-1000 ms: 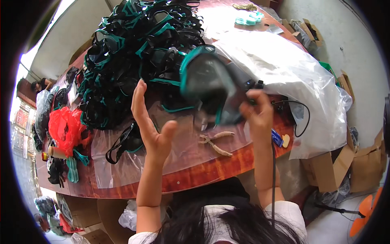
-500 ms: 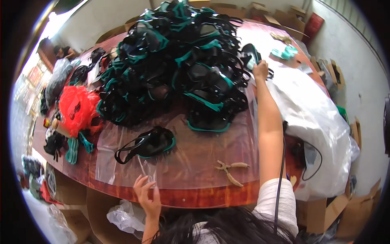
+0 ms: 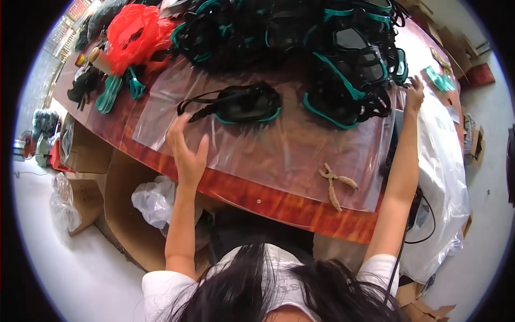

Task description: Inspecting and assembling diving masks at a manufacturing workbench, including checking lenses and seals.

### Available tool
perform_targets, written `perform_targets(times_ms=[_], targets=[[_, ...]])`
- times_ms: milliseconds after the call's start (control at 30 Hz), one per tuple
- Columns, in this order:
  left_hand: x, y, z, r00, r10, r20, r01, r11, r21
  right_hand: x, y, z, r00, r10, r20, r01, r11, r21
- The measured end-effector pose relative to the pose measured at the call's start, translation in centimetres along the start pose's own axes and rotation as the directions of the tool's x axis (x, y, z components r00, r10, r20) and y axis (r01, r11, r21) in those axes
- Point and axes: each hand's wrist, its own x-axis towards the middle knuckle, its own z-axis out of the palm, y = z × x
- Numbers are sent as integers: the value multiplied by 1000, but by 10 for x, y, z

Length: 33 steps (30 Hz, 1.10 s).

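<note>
"How much is done?"
"One mask (image 3: 249, 105) lies alone on the sheet (image 3: 257, 155); many crowd the pile (image 3: 292, 36) beyond. Which are finished, I can't tell."
"Fingers?"
"Left hand (image 3: 186, 155) spread wide, empty, near that mask. Right hand (image 3: 414, 94) beside the pile, loosely extended; grip unclear."

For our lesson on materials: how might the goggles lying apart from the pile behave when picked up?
The goggles probably hold their shape, as their teal edging keeps a smooth curve. Their black strap should flop, since it trails in loose loops. Pushed, they may slide on the smooth-looking plastic sheet.
</note>
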Motion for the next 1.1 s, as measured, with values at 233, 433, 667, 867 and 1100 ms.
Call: perform_targets(times_ms=[233, 433, 667, 867, 1100], targets=[[35, 9, 22, 932, 352, -87, -355, 934, -24, -223, -234, 35, 538, -819, 198, 778, 573, 257], [35, -1, 53, 878, 392, 273, -463, 841, 280, -299, -249, 75, 418, -733, 536, 738, 618, 271], [83, 72, 5, 885, 429, 179, -384, 892, -240, -291, -262, 37, 568, -629, 531, 627, 749, 217], [74, 120, -33, 839, 411, 357, -227, 860, -458, -306, -282, -7, 645, -715, 269, 641, 698, 318], [62, 137, -25, 838, 468, 281, -288, 817, -500, -311, -273, -31, 719, -651, 244, 535, 742, 404]])
